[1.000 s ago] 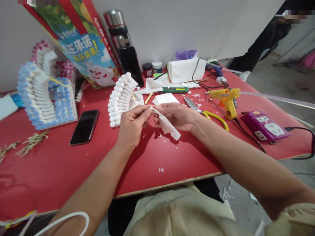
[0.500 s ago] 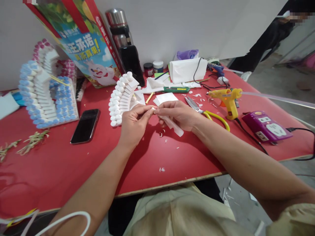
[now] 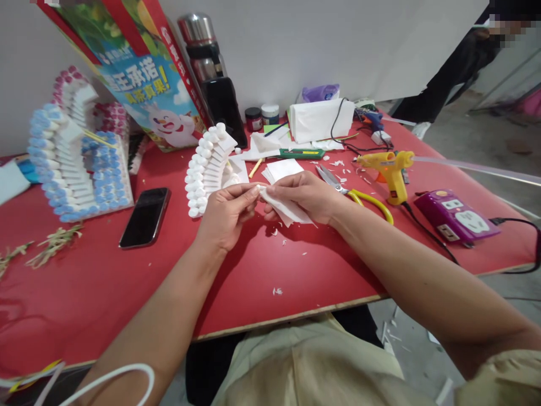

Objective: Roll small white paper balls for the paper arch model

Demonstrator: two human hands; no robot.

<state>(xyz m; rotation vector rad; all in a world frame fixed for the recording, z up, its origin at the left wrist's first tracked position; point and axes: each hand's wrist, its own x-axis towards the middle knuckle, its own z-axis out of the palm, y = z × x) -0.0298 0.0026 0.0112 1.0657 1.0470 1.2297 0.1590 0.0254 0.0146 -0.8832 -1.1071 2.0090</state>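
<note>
Both of my hands meet over the middle of the red table (image 3: 296, 270). My right hand (image 3: 306, 196) is closed on a folded piece of white paper (image 3: 289, 211) that pokes out below its fingers. My left hand (image 3: 228, 211) pinches the left end of the same paper between thumb and fingertips. Just behind my left hand stands a white stepped model (image 3: 209, 166) edged with small white balls. A stack of white paper sheets (image 3: 285, 168) lies behind my right hand.
Yellow-handled scissors (image 3: 359, 197), a yellow glue gun (image 3: 391, 169) and a purple power strip (image 3: 454, 217) lie to the right. A black phone (image 3: 146, 217) and a blue-tipped stepped model (image 3: 76, 166) are on the left. A printed box (image 3: 139, 79), a flask (image 3: 203, 48) and a tissue pack (image 3: 321, 119) stand behind. Another person is at the far right.
My hands stayed together over the table. The white paper turned in my right hand and now sticks out less below the fingers.
</note>
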